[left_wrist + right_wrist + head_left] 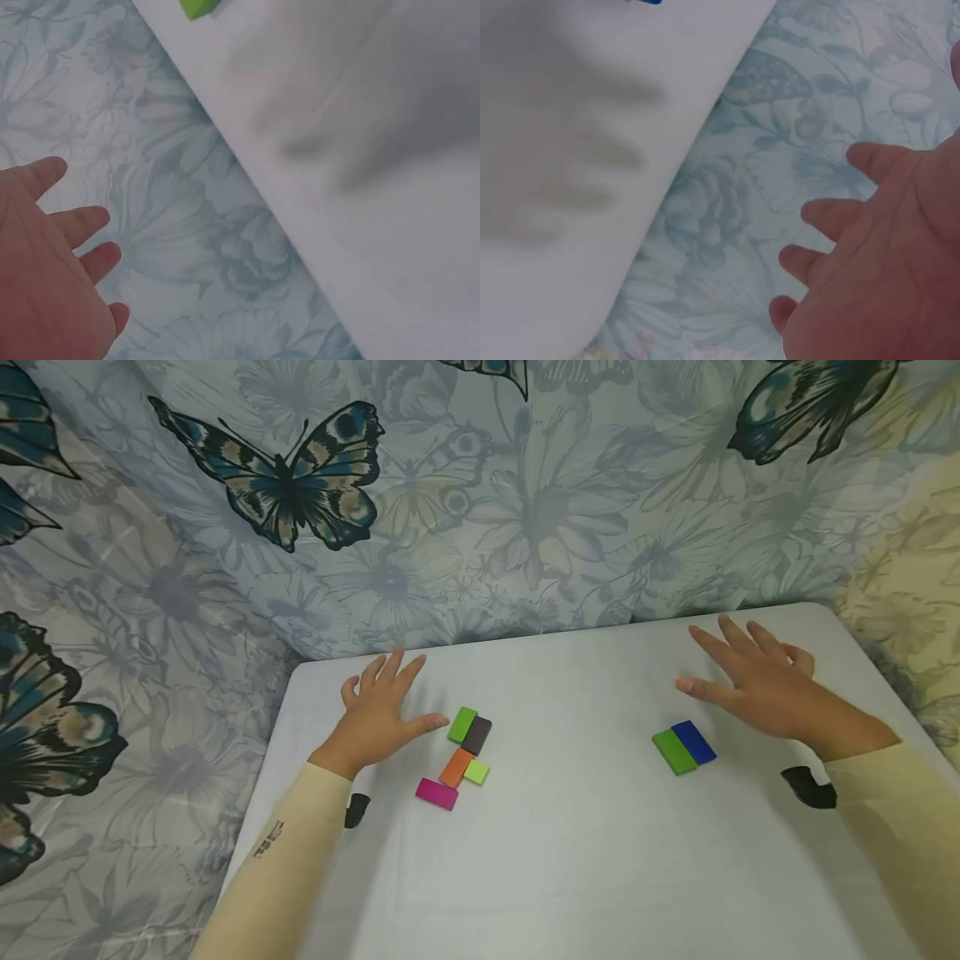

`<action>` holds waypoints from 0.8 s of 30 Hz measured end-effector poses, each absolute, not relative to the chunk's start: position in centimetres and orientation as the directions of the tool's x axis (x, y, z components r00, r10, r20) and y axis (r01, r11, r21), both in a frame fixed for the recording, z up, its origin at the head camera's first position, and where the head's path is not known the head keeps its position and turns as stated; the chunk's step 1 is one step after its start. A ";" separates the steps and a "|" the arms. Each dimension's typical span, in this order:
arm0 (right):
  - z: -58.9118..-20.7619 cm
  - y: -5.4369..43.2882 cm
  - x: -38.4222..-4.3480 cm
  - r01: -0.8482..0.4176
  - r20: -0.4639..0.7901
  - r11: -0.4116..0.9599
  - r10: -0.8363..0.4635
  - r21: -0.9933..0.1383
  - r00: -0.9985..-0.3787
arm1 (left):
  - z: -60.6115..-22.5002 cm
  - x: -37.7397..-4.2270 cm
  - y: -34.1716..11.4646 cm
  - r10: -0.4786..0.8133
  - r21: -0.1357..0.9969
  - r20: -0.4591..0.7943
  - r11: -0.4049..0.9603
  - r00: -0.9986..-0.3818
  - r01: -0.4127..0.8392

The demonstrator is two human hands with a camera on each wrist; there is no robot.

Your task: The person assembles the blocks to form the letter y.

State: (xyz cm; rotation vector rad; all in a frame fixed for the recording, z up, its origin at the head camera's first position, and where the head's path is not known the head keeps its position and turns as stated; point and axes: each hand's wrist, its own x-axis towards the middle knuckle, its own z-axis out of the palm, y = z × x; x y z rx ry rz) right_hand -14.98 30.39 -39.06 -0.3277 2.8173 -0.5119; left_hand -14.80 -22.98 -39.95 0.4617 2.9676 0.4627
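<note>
My left hand (375,718), fingers spread, hovers over the left part of the white table and holds nothing. Right of its thumb lies a group of flat blocks: a green block (462,725), a dark grey block (477,736), an orange block (456,768), a small lime block (476,772) and a magenta block (437,794). On the right, another green block (674,752) lies side by side with a blue block (693,742). Above and right of that pair my right hand (772,681) is spread in the air, also holding nothing. Both wrist views show spread fingers.
The white table (555,860) has its back edge close to a wall covering with butterflies and flowers (540,518). Black wrist-camera parts (810,787) hang under the wrists. In the left wrist view a corner of a green block (198,7) shows at the top.
</note>
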 end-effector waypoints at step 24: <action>-44.3 28.8 -12.8 -0.069 -0.240 0.671 -0.357 -0.738 -0.903 | -47.8 -9.4 -18.5 0.423 0.460 -0.075 0.818 -0.903 0.345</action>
